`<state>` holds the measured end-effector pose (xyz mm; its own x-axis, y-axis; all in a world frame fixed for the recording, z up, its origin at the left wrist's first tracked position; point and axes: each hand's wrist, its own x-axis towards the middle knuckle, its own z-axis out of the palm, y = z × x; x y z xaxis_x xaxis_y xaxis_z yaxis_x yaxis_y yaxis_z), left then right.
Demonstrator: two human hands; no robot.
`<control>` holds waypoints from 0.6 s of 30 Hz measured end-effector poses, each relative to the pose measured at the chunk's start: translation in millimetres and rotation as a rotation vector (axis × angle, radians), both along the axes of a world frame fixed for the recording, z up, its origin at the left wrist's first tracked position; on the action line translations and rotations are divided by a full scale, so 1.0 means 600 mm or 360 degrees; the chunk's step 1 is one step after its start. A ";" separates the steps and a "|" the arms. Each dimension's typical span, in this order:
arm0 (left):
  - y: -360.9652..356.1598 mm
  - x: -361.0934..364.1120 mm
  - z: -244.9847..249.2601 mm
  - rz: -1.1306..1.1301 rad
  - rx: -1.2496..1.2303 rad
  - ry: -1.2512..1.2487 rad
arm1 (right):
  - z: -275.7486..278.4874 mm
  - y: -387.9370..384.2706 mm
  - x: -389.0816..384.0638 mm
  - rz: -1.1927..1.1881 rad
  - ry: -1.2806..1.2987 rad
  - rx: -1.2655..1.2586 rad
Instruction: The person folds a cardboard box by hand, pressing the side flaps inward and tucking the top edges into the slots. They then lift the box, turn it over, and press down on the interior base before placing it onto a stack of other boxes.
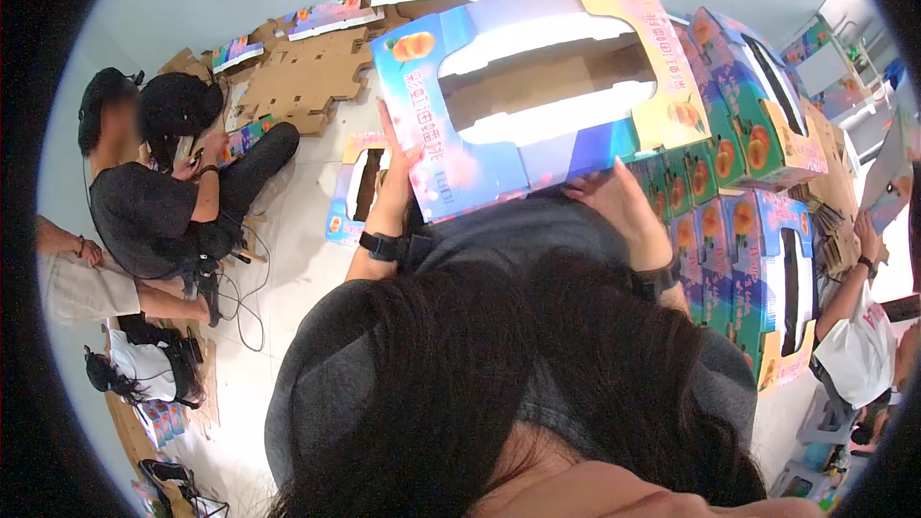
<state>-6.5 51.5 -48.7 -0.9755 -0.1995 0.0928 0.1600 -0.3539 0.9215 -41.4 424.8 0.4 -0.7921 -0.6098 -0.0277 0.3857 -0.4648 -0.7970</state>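
Pale floor (288, 269) lay strewn with flat cardboard (307, 72), stacked boxes (739, 163) crowding the right. Left hand (395, 168) and right hand (614, 200) clasped the raised blue carton (499, 149) from below; dark hair (499, 374) hid everything beneath.

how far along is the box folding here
Done: a stack of folded blue peach-printed cardboard boxes stands at the right. In hand: the left hand and right hand hold one more blue windowed cardboard box, already shaped. Left: flat brown cardboard blanks lie on the floor beyond.
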 end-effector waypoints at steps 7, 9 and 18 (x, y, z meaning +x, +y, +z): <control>0.028 0.028 0.135 -0.0102 -0.0987 0.0632 | 0.017 0.015 -0.013 -0.0854 0.0169 0.0048; 0.003 -0.021 0.145 0.0086 -0.0501 0.0491 | 0.069 0.019 -0.004 -0.1183 0.0237 0.0080; 0.000 0.040 0.197 0.0104 -0.1415 0.0868 | 0.091 0.085 -0.027 -0.1157 0.0703 0.0030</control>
<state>17.7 51.8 69.8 -0.7468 0.1058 0.6566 0.6272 0.4404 0.6424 -57.6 475.6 55.1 -0.9272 0.0522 0.3710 -0.3518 -0.4615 -0.8144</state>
